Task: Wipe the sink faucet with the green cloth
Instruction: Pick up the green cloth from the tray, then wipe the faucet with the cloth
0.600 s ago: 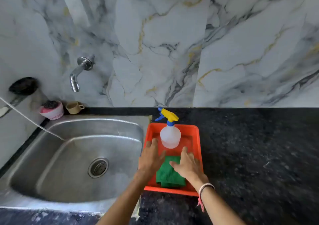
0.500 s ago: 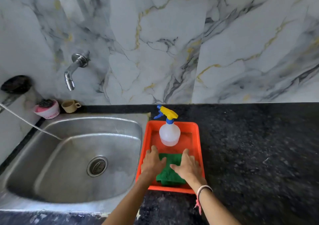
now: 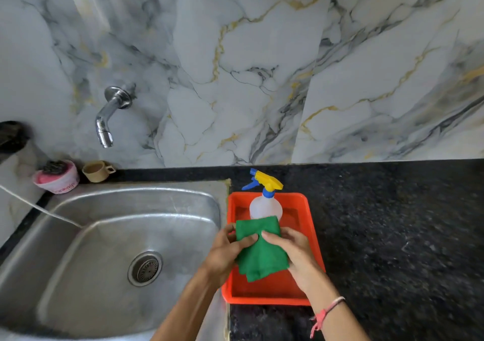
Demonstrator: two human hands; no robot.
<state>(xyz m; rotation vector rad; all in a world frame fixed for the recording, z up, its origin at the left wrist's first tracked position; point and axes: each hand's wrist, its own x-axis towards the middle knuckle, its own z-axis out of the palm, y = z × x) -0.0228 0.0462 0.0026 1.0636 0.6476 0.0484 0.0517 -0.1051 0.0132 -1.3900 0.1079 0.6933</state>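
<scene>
Head view, left to right: dark round object at the far left edge, partly cut off, can't tell what it is. Thin white line runs from the left edge down into the sink, a stainless basin with its drain near the centre. On the back ledge, a pink tub with something dark on top, and just beside it a small beige cup, handle pointing right. Chrome faucet is mounted on the marble wall above the sink's back-left area, spout angled down-left, nothing touching it. Right of the sink, an orange tray sits on the black speckled bench, touching or nearly touching the sink rim. Clear spray bottle with blue-yellow trigger stands upright at the tray's far end. Green cloth is held above the tray, just in front of the bottle and well apart from the faucet, folded or bunched, lower edge hanging free. Left hand has its grip closed on the cloth's left side, thumb on top. Right hand has its grip closed on the right side, thumb pressed near the cloth's middle. Pink-white band on the right wrist.
</scene>
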